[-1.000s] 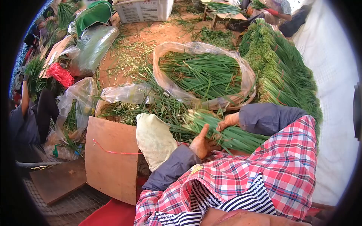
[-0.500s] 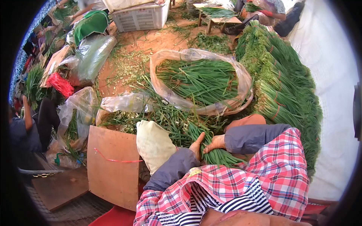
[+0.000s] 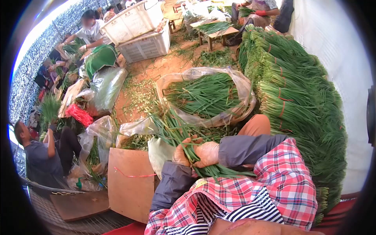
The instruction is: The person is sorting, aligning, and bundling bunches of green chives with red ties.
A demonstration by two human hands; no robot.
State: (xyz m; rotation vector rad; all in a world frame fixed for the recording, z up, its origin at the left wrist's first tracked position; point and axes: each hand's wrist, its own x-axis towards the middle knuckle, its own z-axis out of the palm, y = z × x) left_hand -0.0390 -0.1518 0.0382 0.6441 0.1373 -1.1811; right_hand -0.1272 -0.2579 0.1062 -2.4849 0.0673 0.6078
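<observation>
In front of my lap, both hands are closed around a loose bunch of chives (image 3: pixel 169 124). My left hand (image 3: pixel 181 155) wraps it from the left, and my right hand (image 3: pixel 206 153) grips it close beside. The bunch slants, one end up toward the left and the green leaves trailing across my lap at lower right. Just beyond lies an open clear plastic bag (image 3: pixel 247 102) with more chives (image 3: pixel 203 95) inside. A pale cloth-like cover (image 3: pixel 159 152) sits left of my left hand.
On my right rises a long pile of tied chive bundles (image 3: pixel 291 94). A brown board (image 3: pixel 131 188) stands at my left. Farther off are stacked white crates (image 3: pixel 145 47), a small table (image 3: pixel 215 32), red ties (image 3: pixel 79 114), and people handling greens, one seated at left (image 3: pixel 41 150).
My hands have moved left with the chives, and the bunch now reaches up and left beyond them. The view has tilted up, showing more of the people at the back and left.
</observation>
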